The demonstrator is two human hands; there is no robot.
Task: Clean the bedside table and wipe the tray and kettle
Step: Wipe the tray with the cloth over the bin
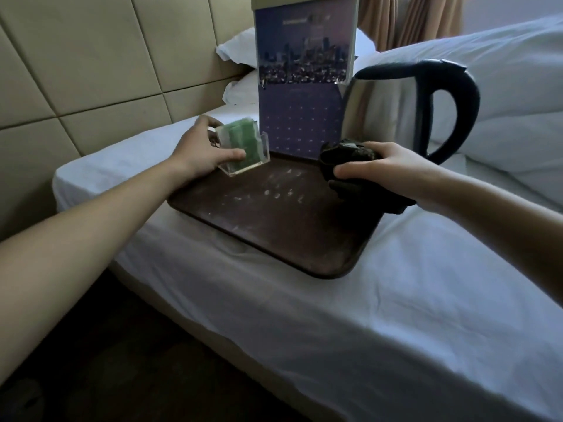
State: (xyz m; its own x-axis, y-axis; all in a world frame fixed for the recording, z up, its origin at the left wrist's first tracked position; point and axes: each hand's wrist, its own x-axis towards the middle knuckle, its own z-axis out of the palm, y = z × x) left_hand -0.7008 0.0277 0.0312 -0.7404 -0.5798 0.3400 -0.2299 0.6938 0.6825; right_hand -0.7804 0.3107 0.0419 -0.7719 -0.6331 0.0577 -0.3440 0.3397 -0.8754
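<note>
Head view. Left hand [199, 149] grasps one clear acrylic holder [259, 156]: thumb laid across its front face, fingers curled behind its far side; the holder stands at the tray's far left corner and contains green packets [242, 135], their number not discernible. Right hand [385, 169] is clenched around one bunched dark cloth [345, 152], thumb pressed on its near side, fingers wrapped over the top; the cloth's lower folds lie at the tray's right edge, just in front of the kettle's base.

One dark brown tray [274, 226] lies flat on the white bed sheet [396, 315]; its bare centre carries pale smudges [283, 190] in short rows. One steel kettle [387, 111] with a black lid and handle stands upright at the tray's far right corner, handle turned to the right. One upright calendar card [301, 86] showing a city skyline stands at the tray's far edge, between holder and kettle, touching or nearly touching the kettle's spout.

White pillows [505, 86] lie behind and to the right; a padded wall panel [91, 65] fills the left background.
</note>
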